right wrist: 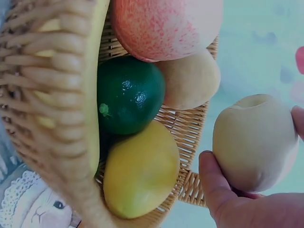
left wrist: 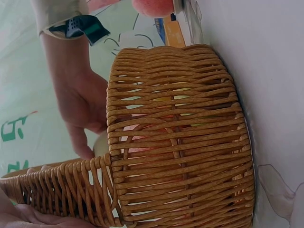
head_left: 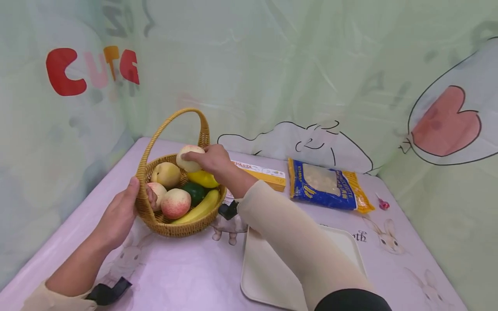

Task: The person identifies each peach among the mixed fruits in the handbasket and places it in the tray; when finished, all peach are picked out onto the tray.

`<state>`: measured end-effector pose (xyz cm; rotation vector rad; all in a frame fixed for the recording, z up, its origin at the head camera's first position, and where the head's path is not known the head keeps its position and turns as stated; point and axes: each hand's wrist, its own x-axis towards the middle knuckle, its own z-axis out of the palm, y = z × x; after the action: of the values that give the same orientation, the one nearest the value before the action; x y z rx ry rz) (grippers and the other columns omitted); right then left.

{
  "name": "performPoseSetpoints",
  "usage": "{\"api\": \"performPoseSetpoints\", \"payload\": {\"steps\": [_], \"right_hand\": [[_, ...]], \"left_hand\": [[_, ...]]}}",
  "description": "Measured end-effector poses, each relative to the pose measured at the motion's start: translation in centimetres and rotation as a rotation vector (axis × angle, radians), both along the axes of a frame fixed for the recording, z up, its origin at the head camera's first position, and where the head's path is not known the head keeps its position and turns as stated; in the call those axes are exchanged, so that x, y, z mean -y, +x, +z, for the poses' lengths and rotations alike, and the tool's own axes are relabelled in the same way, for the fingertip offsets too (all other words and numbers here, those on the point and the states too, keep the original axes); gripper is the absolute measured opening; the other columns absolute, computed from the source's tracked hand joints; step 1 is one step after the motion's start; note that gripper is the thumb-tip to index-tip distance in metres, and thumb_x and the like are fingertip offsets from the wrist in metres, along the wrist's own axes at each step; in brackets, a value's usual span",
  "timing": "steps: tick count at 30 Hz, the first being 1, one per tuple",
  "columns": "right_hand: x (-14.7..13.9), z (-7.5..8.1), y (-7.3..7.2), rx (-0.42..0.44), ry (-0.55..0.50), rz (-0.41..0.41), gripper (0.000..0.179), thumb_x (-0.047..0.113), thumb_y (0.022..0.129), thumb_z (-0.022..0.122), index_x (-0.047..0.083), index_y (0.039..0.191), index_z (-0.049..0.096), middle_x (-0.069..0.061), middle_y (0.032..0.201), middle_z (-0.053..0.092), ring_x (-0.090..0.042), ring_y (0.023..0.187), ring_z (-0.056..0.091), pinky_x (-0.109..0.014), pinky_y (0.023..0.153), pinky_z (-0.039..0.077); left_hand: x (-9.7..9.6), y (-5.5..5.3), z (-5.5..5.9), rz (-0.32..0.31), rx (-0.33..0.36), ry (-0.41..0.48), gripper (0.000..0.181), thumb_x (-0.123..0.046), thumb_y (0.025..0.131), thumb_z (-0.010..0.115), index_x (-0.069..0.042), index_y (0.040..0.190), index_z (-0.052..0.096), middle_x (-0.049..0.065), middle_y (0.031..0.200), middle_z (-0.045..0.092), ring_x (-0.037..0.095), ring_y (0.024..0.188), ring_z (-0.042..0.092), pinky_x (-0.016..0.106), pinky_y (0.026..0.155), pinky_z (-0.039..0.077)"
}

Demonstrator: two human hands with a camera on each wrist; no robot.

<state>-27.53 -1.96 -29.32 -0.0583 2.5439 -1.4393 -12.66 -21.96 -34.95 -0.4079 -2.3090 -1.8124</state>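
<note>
My left hand (head_left: pixel 116 216) grips the wicker basket (head_left: pixel 173 231) at its left side, where the tall handle meets the rim. Above the basket's far side, my right hand (head_left: pixel 218 163) holds a pale peach (right wrist: pixel 254 142) between thumb and fingers, clear of the other fruit. Inside lie a yellowish round fruit (head_left: pixel 166 174), a red-blushed peach (head_left: pixel 176 204), another peach (head_left: pixel 157 192) partly behind the left fingers, a glossy dark green fruit (right wrist: pixel 130 95), a smooth yellow fruit (right wrist: pixel 142 171) and a banana (head_left: pixel 200 209).
A cream tray (head_left: pixel 268 287) lies front right, partly under my right sleeve. Another peach (left wrist: pixel 154 6) shows by its edge in the left wrist view. Behind are a pasta box (head_left: pixel 272 178), a blue-and-yellow pasta bag (head_left: pixel 323 188) and a small pink object (head_left: pixel 384 204).
</note>
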Motion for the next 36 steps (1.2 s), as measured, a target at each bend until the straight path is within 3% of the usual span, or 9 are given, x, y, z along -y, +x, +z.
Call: {"api": "performPoseSetpoints", "payload": {"steps": [11,25,33,36], "right_hand": [[-2.9,0.6,1.7,0.012,-0.071,0.064,0.052,0.042,0.086,0.084,0.007,0.121,0.070,-0.006,0.111,0.069,-0.023,0.099,0.066,-0.043,0.101,0.054],[-6.7,1.2,3.8,0.014,-0.120,0.117,0.050,0.040,0.089,0.081,0.010,0.128,0.069,-0.003,0.116,0.071,-0.023,0.107,0.065,-0.046,0.105,0.052],[-8.6,1.6,4.9,-0.003,-0.119,0.171,0.046,0.039,0.090,0.079,0.013,0.126,0.071,-0.002,0.114,0.073,-0.022,0.101,0.065,-0.034,0.087,0.053],[-9.4,1.7,5.3,-0.007,-0.133,0.182,0.046,0.037,0.091,0.079,0.011,0.129,0.070,-0.003,0.116,0.073,-0.022,0.105,0.065,-0.034,0.091,0.054]], "left_hand": [[0.0,0.0,-0.2,0.003,-0.015,-0.003,0.059,-0.039,0.115,0.015,0.005,0.098,0.050,0.004,0.090,0.052,0.015,0.089,0.050,0.020,0.081,0.042],[0.4,0.1,-0.4,-0.033,0.018,0.030,0.059,-0.044,0.114,0.017,0.005,0.099,0.046,0.004,0.094,0.050,0.015,0.092,0.049,0.019,0.083,0.042],[0.5,0.0,-0.7,-0.024,0.018,0.016,0.057,-0.042,0.115,0.017,0.005,0.100,0.046,0.003,0.095,0.049,0.014,0.094,0.048,0.018,0.083,0.040],[0.5,0.0,-0.8,-0.033,0.022,0.024,0.057,-0.042,0.115,0.017,0.004,0.100,0.045,0.004,0.096,0.047,0.013,0.096,0.047,0.018,0.084,0.039]]}}
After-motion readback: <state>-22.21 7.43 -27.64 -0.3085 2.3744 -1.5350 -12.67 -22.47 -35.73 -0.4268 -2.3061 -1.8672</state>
